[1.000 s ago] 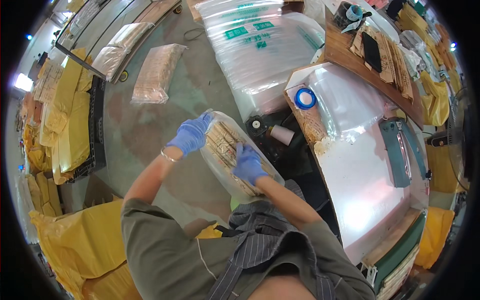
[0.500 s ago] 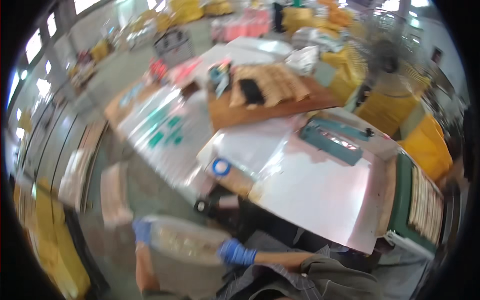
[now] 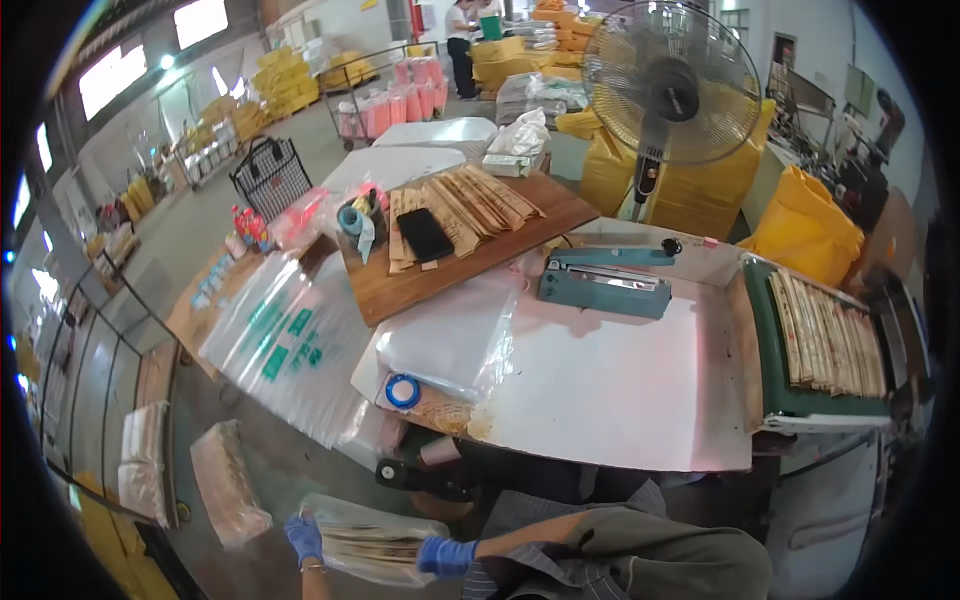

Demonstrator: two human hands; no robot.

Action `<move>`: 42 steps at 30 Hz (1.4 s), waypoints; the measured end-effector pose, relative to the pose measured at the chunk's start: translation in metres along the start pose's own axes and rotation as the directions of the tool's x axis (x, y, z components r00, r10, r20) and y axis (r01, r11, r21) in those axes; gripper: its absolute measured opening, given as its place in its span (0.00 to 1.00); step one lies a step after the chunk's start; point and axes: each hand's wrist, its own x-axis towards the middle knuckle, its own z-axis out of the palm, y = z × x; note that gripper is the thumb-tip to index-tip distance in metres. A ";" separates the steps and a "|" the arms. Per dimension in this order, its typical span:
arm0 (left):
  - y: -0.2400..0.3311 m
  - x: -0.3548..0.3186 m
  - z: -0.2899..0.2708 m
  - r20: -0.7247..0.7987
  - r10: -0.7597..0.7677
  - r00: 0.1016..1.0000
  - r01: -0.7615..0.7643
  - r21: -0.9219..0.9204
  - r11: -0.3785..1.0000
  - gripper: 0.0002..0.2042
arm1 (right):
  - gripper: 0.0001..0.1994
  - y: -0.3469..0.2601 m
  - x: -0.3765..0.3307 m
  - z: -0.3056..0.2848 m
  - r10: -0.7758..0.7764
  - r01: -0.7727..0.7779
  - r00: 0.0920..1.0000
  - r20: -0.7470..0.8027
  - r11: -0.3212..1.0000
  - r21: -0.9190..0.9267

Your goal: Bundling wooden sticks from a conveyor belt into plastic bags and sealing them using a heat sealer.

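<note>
A clear plastic bag (image 3: pixel 345 512) with a bundle of thin brown strips or folded papers (image 3: pixel 375 548) inside hangs low, below the table's front edge. My left hand (image 3: pixel 304 538), in a blue glove, is closed on the bag's left end. My right hand (image 3: pixel 446 557), also blue-gloved, grips its right end; the fingertips are partly hidden. Just left of the bag, a similar wrapped pack (image 3: pixel 230 482) rests low down near the floor.
On the white table (image 3: pixel 620 400) stand a teal heat sealer (image 3: pixel 605 285) and a blue tape roll (image 3: pixel 403 391). Behind lies a wooden board (image 3: pixel 500 225) with brown paper packets and a black phone (image 3: pixel 425 235). Plastic bags (image 3: pixel 290 340) overhang the left. A fan (image 3: pixel 670 90) stands behind.
The whole view has shifted and sharpened as my head moved. Both hands keep hold of the bag, which now appears lower in the picture, its brown contents easier to see.
</note>
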 end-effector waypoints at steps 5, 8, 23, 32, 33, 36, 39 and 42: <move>0.015 0.002 -0.052 -0.057 -0.032 0.998 0.006 -0.400 0.916 0.19 | 0.03 0.010 -0.026 -0.031 -0.123 0.138 0.926 -0.358 0.990 0.016; -0.010 0.026 -0.029 -0.311 0.058 0.949 -0.056 0.015 0.998 0.17 | 0.06 0.010 -0.017 -0.034 -0.082 0.093 0.967 -0.240 0.995 0.036; 0.445 0.092 -0.021 0.050 0.932 0.358 -0.808 -0.484 0.336 0.07 | 0.21 0.048 -0.161 -0.072 0.290 -0.134 0.568 -0.771 0.956 0.260; 0.506 0.009 -0.017 -0.132 0.986 0.106 -0.890 -0.455 0.034 0.09 | 0.06 0.159 -0.160 -0.201 0.736 0.368 0.174 -0.654 0.568 0.736; 0.506 0.013 -0.025 -0.068 0.986 0.155 -0.888 -0.446 0.109 0.09 | 0.06 0.168 -0.161 -0.206 0.725 0.369 0.170 -0.668 0.582 0.725; 0.494 0.038 -0.036 -0.066 0.920 0.386 -0.866 -0.368 0.337 0.08 | 0.09 0.172 -0.165 -0.223 0.396 -0.093 -0.014 -0.918 0.914 0.396; 0.485 0.038 -0.048 -0.313 0.724 0.614 -0.787 -0.314 0.532 0.08 | 0.08 0.167 -0.179 -0.222 0.454 -0.145 -0.006 -0.891 0.881 0.450; 0.501 -0.010 -0.071 -0.534 0.738 0.412 -0.901 -0.121 0.416 0.09 | 0.08 0.162 -0.184 -0.222 0.464 -0.123 -0.038 -0.885 0.877 0.465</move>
